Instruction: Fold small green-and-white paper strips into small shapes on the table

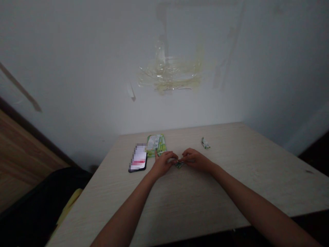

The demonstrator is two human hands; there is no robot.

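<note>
My left hand (163, 162) and my right hand (195, 159) meet over the middle of a pale wooden table (231, 185). Both pinch a small green and white wrapper (179, 165) between their fingertips, just above the tabletop. The fingers of both hands are closed on it. A larger green and white packet (156, 144) lies flat just beyond my left hand. A second small green wrapped piece (205, 143) lies apart, beyond my right hand.
A phone (138, 159) with its screen lit lies left of the packet. A white wall with yellowed tape residue (169, 73) rises behind the table. A dark bag or chair (38, 209) stands at the table's left side.
</note>
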